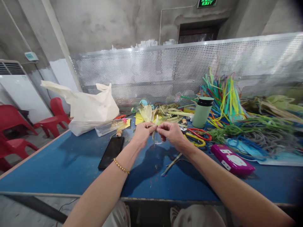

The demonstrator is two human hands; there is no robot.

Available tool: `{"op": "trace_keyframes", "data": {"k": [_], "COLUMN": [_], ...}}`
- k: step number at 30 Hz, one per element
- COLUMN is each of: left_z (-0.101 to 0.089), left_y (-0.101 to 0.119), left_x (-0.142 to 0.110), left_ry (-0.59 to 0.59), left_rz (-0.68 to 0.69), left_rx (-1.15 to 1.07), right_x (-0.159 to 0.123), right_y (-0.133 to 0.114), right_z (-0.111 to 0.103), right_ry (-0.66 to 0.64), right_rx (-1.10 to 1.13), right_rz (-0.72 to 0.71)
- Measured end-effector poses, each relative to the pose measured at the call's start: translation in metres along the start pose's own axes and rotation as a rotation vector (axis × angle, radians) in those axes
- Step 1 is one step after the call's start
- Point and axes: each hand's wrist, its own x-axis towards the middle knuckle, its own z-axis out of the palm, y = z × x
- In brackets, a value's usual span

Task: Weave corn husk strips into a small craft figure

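The person's left hand (142, 134) and right hand (173, 133), close together above the blue table (59, 176), both pinched a corn-husk strip (153, 138) tightly between fingertips, its lower end dangling.

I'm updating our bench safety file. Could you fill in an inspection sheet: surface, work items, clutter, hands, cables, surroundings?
Surface: blue table, crowded along its far side.
Work items: pale plant-like strip at the fingertips; husk-like leaves just beyond.
Clutter: white bag, clear bottle, phone, green flask, red-handled tool, purple box, coloured strips.
Hands: left hand and right hand bare, pinching close together above the table; bracelet on the left wrist.
Cables: thin dark cable below the table, lower left.
Surroundings: perforated metal screen behind, red chairs at left, lit exit sign above.
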Motion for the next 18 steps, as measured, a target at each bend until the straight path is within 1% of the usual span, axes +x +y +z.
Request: {"op": "trace_keyframes", "data": {"k": [7, 13, 16, 18], "left_z": [0.0001, -0.0006, -0.0033, -0.0055], "left_y": [0.0024, 0.0036, 0.0049, 0.0062], "left_x": [-0.0006, -0.0008, -0.0004, -0.0004], "left_ry": [0.01, 0.013, -0.02, -0.069], "left_rz": [-0.016, -0.009, 0.007, 0.001], "left_rx": [0.012, 0.012, 0.021, 0.042], "right_x": [0.0002, 0.0003, 0.0007, 0.0022], "right_y": [-0.0013, -0.0014, -0.0015, -0.0016], "right_z": [-0.0011, -0.001, -0.0038, -0.0081], "right_ry": [-0.005, -0.031, -0.063, -0.071], "right_rx": [-0.03, -0.01, 0.029, 0.032], "right_rz": [-0.007, 0.001, 0.008, 0.007]}}
